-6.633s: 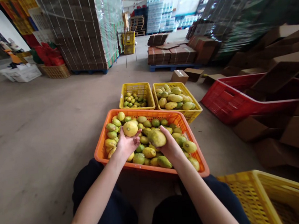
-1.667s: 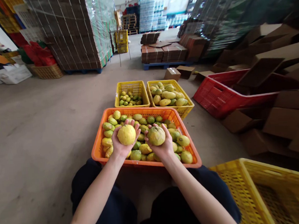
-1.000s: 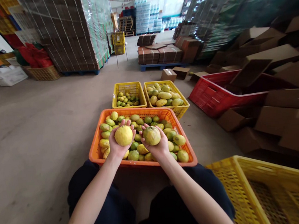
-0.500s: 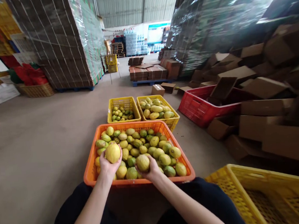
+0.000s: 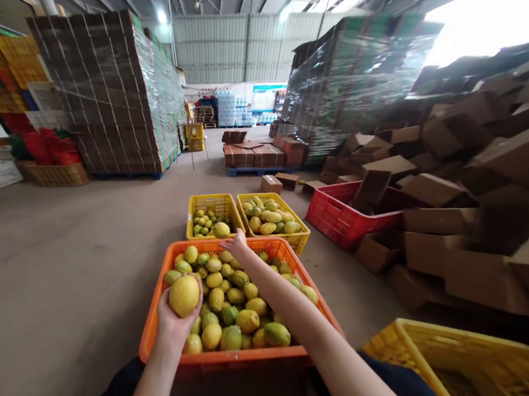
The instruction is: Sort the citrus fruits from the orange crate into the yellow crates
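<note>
A large yellow fruit (image 5: 184, 296) rests in my left hand (image 5: 177, 318), its fingers curled round it, over the left part of an orange crate (image 5: 156, 304) full of yellow and green fruits. My right hand (image 5: 236, 244) reaches over the crate's far rim with its fingers spread. Just past its fingertips a yellow fruit (image 5: 222, 229) is at the near edge of the back left yellow crate (image 5: 209, 198), apart from the hand. That crate holds small fruits. Beside it, the back right yellow crate (image 5: 302, 239) holds larger, longer fruits.
At the lower right stands another yellow crate (image 5: 408, 345). A red crate (image 5: 334, 217) and a heap of cardboard boxes (image 5: 476, 273) lie on the right. Wrapped stacks (image 5: 105, 100) and a low pallet of flattened cardboard (image 5: 261, 155) stand farther back.
My right hand has moved forward from the orange crate to the back left yellow crate and let go of its fruit. My left hand still holds its fruit. The view has tilted up.
</note>
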`<state>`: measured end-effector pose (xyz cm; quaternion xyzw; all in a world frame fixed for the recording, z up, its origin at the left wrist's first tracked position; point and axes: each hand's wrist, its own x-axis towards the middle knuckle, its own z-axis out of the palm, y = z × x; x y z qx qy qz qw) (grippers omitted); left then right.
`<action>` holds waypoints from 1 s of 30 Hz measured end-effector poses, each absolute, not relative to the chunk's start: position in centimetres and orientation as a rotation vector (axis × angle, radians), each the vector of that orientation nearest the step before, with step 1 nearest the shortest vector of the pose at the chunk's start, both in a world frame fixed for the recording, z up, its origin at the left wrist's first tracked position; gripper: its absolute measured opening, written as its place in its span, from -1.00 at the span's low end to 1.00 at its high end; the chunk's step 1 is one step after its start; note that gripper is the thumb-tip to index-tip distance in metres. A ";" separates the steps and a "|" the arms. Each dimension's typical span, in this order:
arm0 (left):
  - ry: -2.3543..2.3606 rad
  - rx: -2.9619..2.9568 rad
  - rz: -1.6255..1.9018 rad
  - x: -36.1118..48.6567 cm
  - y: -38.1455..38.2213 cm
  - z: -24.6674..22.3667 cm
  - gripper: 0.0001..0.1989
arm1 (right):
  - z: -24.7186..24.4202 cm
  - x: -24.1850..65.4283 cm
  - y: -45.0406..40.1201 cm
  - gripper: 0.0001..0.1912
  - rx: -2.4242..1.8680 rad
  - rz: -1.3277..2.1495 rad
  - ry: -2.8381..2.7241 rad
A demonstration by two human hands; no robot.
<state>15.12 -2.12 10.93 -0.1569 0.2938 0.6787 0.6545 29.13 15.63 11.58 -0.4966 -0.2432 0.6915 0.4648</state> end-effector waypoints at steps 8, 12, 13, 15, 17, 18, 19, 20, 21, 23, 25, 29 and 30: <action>0.839 -0.241 1.589 15.2 -1.7 10.0 -0.51 | 9.2 31.5 6.2 -0.80 -1.267 1.933 -0.646; 1.083 -0.095 1.494 18.4 -1.4 9.3 -0.64 | 5.9 32.9 0.7 -0.67 -1.058 2.139 -0.522; 1.103 -0.044 1.462 19.4 -1.3 9.0 -0.67 | 5.5 33.1 0.0 -0.65 -0.987 2.156 -0.473; 1.099 0.089 1.431 21.5 -1.2 8.4 -0.71 | 5.2 33.3 -0.5 -0.64 -0.886 2.155 -0.369; 1.083 0.280 1.414 23.3 -1.1 7.7 -0.72 | 5.1 33.9 -0.4 -0.68 -0.872 2.141 -0.241; 1.082 0.403 1.398 23.9 -1.1 7.5 -0.73 | 5.1 34.3 -0.3 -0.70 -0.901 2.137 -0.177; 1.083 0.534 1.372 24.3 -1.1 7.3 -0.73 | 4.9 35.0 -0.1 -0.71 -0.951 2.132 -0.119; 1.086 0.662 1.337 24.6 -1.1 7.1 -0.73 | 4.7 35.7 0.1 -0.74 -1.021 2.128 -0.068; 1.090 0.775 1.294 24.7 -1.0 7.0 -0.71 | 4.4 36.7 0.4 -0.76 -1.101 2.117 -0.030; 1.116 0.913 1.213 24.6 -0.7 6.9 -0.65 | 3.8 38.9 1.1 -0.79 -1.242 2.089 0.017; 1.170 0.935 1.164 24.4 -0.1 6.7 -0.60 | 3.5 41.5 2.4 -0.81 -1.329 2.033 0.027; 1.261 0.876 1.072 23.9 1.6 6.0 -0.62 | 4.3 47.4 7.4 -0.83 -1.426 1.829 -0.048; 1.266 0.841 1.048 23.7 2.0 5.7 -0.65 | 4.6 49.0 9.0 -0.85 -1.440 1.781 -0.072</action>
